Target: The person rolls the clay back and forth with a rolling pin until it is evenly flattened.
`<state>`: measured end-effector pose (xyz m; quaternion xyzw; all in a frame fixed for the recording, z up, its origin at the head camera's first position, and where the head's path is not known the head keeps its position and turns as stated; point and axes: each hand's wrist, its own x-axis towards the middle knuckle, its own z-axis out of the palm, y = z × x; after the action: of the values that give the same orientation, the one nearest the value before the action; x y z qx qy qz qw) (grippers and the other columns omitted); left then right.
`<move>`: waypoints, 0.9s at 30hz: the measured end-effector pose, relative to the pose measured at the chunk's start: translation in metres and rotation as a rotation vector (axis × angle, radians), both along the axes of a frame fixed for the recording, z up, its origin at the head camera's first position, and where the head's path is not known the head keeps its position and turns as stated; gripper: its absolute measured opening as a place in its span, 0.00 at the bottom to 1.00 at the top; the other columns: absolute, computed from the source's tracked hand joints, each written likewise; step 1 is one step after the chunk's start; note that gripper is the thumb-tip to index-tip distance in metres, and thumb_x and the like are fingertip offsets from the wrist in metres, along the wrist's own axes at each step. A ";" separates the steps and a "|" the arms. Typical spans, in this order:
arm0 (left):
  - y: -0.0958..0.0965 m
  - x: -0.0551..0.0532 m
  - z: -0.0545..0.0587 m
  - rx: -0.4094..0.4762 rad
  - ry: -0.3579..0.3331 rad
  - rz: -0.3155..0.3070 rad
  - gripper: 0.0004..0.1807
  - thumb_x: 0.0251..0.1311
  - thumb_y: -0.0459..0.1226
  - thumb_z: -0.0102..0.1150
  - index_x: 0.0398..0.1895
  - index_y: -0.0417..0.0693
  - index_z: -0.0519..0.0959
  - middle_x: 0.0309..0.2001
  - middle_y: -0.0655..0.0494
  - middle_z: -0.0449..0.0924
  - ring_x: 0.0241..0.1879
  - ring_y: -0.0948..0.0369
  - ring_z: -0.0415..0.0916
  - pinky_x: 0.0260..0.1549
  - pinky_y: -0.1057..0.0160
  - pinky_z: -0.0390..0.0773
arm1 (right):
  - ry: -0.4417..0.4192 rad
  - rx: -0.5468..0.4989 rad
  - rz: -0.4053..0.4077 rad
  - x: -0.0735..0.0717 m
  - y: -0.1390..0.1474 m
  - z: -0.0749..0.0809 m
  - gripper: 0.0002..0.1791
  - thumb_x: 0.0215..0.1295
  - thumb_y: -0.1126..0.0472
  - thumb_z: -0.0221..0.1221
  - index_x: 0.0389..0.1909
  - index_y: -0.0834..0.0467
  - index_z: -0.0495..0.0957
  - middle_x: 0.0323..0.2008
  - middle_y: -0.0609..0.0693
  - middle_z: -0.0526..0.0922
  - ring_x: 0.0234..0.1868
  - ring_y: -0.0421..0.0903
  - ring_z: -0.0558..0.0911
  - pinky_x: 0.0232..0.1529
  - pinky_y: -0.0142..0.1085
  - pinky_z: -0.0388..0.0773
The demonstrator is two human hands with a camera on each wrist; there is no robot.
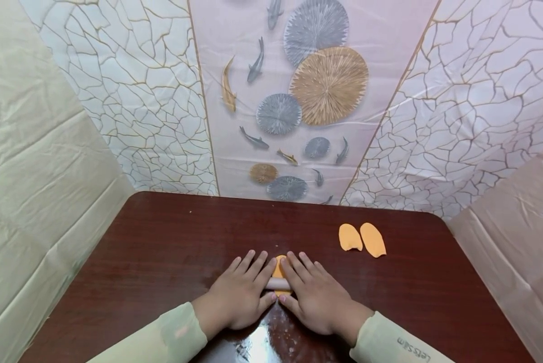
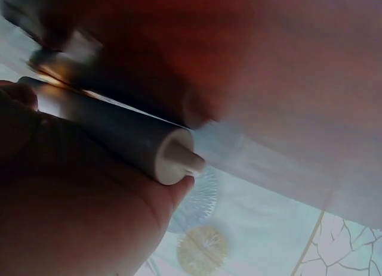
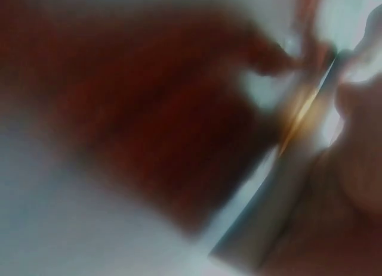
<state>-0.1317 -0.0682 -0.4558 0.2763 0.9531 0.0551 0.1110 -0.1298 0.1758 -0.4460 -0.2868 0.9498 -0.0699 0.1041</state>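
Note:
My left hand (image 1: 240, 295) and right hand (image 1: 319, 297) lie side by side with fingers stretched out, palms over a pale rolling pin (image 1: 278, 284). Only the pin's middle shows between them in the head view. Beneath it is a flat piece of orange dough (image 1: 279, 263), mostly covered by pin and fingers. In the left wrist view, the near end of the rolling pin (image 2: 134, 136) has a small knob, with the palm against its side. The right wrist view is blurred; the rolling pin (image 3: 277, 198) runs along the palm there, with an orange strip of dough (image 3: 301, 118) farther along.
Two flat, oval orange dough pieces (image 1: 361, 240), each with one uneven end, lie at the back right of the dark, glossy wooden table (image 1: 172, 242). Patterned cloth (image 1: 158, 85) hangs behind the table, and plain pale cloth lines both sides.

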 end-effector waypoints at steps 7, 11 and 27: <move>-0.002 0.016 0.006 -0.007 0.022 -0.031 0.44 0.88 0.66 0.36 0.96 0.57 0.48 0.93 0.48 0.49 0.93 0.42 0.46 0.88 0.36 0.56 | 0.017 0.000 0.021 0.015 0.001 0.001 0.44 0.90 0.33 0.44 0.94 0.53 0.50 0.93 0.55 0.49 0.93 0.61 0.50 0.89 0.63 0.56; -0.002 0.022 0.005 -0.005 0.025 -0.037 0.45 0.87 0.67 0.35 0.96 0.57 0.48 0.93 0.48 0.49 0.93 0.42 0.45 0.88 0.36 0.55 | 0.025 0.003 0.026 0.022 0.002 0.002 0.44 0.90 0.34 0.45 0.94 0.53 0.50 0.93 0.55 0.49 0.93 0.61 0.50 0.89 0.63 0.57; -0.003 0.040 0.003 -0.034 0.091 -0.059 0.47 0.85 0.70 0.36 0.95 0.57 0.49 0.93 0.49 0.51 0.92 0.42 0.48 0.86 0.35 0.58 | 0.078 0.003 0.050 0.039 0.005 0.000 0.46 0.89 0.30 0.44 0.93 0.55 0.52 0.93 0.56 0.52 0.93 0.63 0.52 0.87 0.65 0.59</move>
<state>-0.0920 -0.0714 -0.4524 0.3043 0.9495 0.0227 0.0737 -0.0909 0.1803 -0.4461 -0.3129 0.9457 -0.0545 0.0692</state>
